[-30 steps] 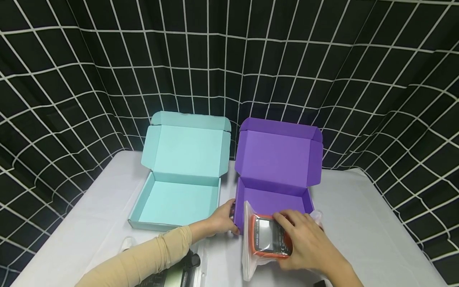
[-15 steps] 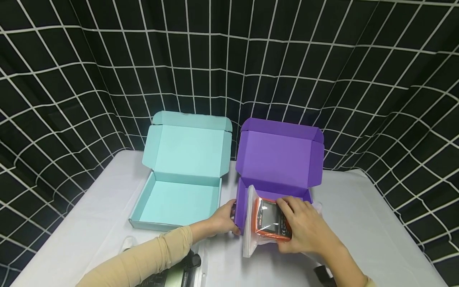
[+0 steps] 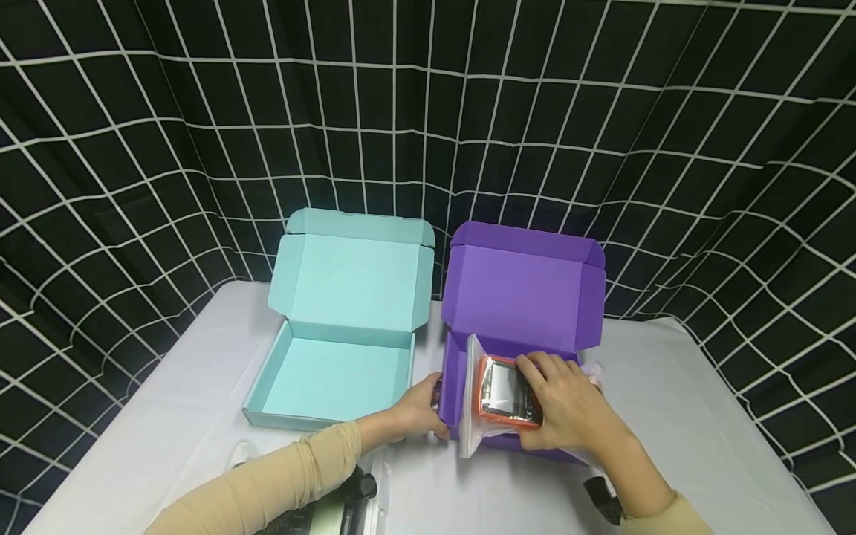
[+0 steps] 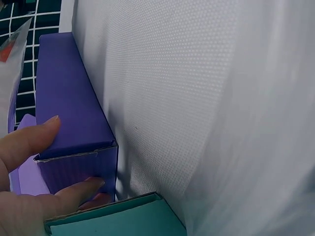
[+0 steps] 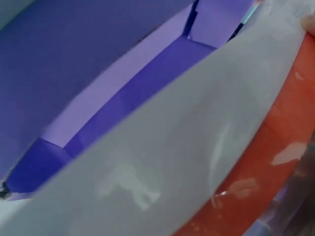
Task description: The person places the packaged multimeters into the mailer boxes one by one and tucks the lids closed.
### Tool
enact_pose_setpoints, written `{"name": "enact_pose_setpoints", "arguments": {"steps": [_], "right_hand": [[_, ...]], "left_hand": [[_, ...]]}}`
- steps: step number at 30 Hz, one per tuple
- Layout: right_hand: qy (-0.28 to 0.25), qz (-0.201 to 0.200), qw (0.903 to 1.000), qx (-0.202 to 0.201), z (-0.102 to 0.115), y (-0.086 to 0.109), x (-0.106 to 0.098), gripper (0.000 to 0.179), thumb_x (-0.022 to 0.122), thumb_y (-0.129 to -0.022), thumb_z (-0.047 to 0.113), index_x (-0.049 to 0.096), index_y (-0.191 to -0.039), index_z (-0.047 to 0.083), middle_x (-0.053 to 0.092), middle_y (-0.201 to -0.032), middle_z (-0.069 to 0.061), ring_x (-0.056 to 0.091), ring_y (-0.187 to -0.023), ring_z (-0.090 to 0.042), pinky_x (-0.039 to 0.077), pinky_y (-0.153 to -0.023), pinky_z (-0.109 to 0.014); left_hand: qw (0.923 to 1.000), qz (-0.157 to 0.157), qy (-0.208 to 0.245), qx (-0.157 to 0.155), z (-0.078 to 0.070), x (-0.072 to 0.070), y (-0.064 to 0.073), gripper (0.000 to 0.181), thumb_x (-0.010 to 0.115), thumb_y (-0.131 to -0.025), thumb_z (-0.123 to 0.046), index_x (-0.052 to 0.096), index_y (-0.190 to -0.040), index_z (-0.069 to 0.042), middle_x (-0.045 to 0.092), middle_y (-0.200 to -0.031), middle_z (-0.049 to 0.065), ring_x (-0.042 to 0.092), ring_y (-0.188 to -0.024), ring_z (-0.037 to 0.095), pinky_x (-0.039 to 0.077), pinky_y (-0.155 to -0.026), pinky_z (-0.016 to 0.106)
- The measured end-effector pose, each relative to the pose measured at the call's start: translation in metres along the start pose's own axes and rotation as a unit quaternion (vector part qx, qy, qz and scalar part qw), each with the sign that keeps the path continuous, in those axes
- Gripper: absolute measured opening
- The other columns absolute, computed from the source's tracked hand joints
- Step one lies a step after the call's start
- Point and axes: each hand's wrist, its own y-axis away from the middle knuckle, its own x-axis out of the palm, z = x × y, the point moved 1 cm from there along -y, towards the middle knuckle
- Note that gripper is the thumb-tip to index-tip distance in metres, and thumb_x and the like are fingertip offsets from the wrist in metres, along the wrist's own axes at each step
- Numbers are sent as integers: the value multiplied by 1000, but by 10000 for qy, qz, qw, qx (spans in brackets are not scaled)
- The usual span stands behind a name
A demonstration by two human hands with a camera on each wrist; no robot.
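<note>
My left hand point(image 3: 416, 410) grips the front left corner of the open purple box point(image 3: 518, 293), thumb on the front wall and fingers on the side wall in the left wrist view. In my right hand point(image 3: 568, 405) is an orange-and-black multimeter point(image 3: 506, 395) with a grey screen, packed in a clear zip bag point(image 3: 470, 416). Fingers lie over its right side and the thumb is at its lower edge. The bag overlaps the front of the purple box in the head view. From the right wrist, the orange edge and bag show large beside the box's inner wall.
An open teal box point(image 3: 337, 379) stands left of the purple one, its lid point(image 3: 357, 282) raised. Below my left forearm lies a bagged black item point(image 3: 301, 519), partly hidden. A small black object point(image 3: 602, 499) is by my right wrist. A black gridded curtain point(image 3: 428, 96) surrounds the white table point(image 3: 675, 416).
My right hand has carried the bagged multimeter away from me, up from the near side to over the front of the purple box. The left hand keeps its grip on the box corner.
</note>
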Motion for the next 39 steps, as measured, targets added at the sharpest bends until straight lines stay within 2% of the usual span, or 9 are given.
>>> {"name": "enact_pose_setpoints", "arguments": {"steps": [16, 24, 33, 39], "right_hand": [[-424, 504, 9972, 367, -15, -13, 13, 88, 80, -47, 41, 55, -119, -5, 58, -103, -17, 59, -86, -32, 54, -69, -50], [-690, 768, 9933, 518, -23, -18, 22, 87, 80, -49, 39, 54, -119, -6, 58, -101, -15, 57, -80, -27, 54, -69, -45], [-957, 1044, 9876, 675, -31, -24, 30, 83, 80, -48, 37, 56, -116, -6, 57, -94, -12, 53, -70, -19, 50, -59, -34], [-1040, 1316, 9835, 684, -30, -26, 37, 83, 82, -50, 37, 56, -115, -7, 57, -95, -11, 53, -72, -20, 51, -63, -35]], "left_hand": [[10000, 10, 81, -43, -1, -1, 2, 99, 74, -58, 21, 27, -144, 13, 45, -139, 32, 48, -125, 45, 38, -106, 52], [9999, 66, 147, -9, -1, 0, 1, 98, 73, -59, 22, 27, -144, 13, 46, -137, 32, 49, -124, 45, 38, -106, 52], [10000, 0, 30, -43, -1, 0, 0, 97, 74, -59, 21, 28, -144, 12, 46, -137, 31, 49, -123, 45, 37, -107, 53], [9999, -20, -43, -120, -2, 0, 0, 97, 75, -59, 21, 29, -144, 12, 46, -138, 31, 48, -125, 45, 37, -107, 52]]}}
